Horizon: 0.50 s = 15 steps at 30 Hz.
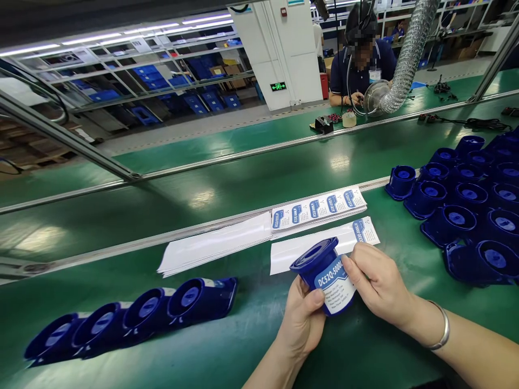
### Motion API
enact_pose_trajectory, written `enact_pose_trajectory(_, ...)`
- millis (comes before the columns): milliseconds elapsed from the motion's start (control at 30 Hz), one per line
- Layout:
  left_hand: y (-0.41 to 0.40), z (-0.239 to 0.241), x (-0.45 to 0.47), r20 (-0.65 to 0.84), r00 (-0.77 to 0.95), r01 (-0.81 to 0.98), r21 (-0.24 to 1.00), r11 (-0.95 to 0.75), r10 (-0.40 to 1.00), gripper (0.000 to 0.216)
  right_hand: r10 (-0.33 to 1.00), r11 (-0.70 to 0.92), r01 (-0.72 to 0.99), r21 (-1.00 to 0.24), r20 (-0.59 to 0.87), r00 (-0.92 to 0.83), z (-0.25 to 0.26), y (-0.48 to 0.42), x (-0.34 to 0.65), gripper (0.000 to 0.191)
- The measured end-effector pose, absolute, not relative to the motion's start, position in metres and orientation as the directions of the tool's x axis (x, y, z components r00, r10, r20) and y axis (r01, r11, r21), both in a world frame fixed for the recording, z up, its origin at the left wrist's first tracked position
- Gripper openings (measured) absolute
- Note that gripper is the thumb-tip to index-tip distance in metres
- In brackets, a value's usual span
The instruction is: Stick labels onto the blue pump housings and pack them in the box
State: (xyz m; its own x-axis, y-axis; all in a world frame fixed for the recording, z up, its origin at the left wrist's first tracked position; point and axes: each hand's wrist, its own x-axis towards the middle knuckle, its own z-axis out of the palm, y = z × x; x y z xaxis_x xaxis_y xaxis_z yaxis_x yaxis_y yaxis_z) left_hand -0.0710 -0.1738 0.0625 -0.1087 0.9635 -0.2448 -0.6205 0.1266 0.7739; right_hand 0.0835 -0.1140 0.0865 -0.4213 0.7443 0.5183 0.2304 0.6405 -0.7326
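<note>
My left hand (302,319) grips a blue plastic housing (318,260) from below, its round flanged end tilted up and left. My right hand (377,283) presses a white and blue label (334,289) onto the housing's side with curled fingers. A metal bracelet sits on my right wrist. Just behind the hands lies a label sheet (324,246) with one blue sticker left at its right end. A fuller label sheet (318,208) lies beyond it.
A row of labelled blue housings (133,316) lies on its side at lower left. Several unlabelled housings (462,200) stand at the right. Empty white backing sheets (214,246) are stacked mid-table. Across the green conveyor, another person (360,65) works beside a silver duct (405,59).
</note>
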Motion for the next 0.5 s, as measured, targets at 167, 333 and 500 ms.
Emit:
enact_pose_trajectory(167, -0.176, 0.064, -0.072, -0.229, -0.055, -0.617, 0.773, 0.147, 0.972, 0.068, 0.784, 0.552, 0.101, -0.828, 0.474, -0.401, 0.082, -0.12, 0.079, 0.035)
enact_pose_trajectory(333, -0.178, 0.065, -0.073, -0.212, -0.037, -0.616, 0.775, 0.145, 0.977, 0.065, 0.9, 0.263, -0.112, -0.958, 0.285, -0.33, 0.07, -0.124, 0.071, 0.03)
enact_pose_trajectory(500, -0.176, 0.059, -0.077, -0.198, 0.003, -0.611, 0.775, 0.158, 0.98, 0.062, 0.905, -0.164, -0.342, -0.925, -0.003, -0.425, 0.053, -0.134, 0.056, 0.036)
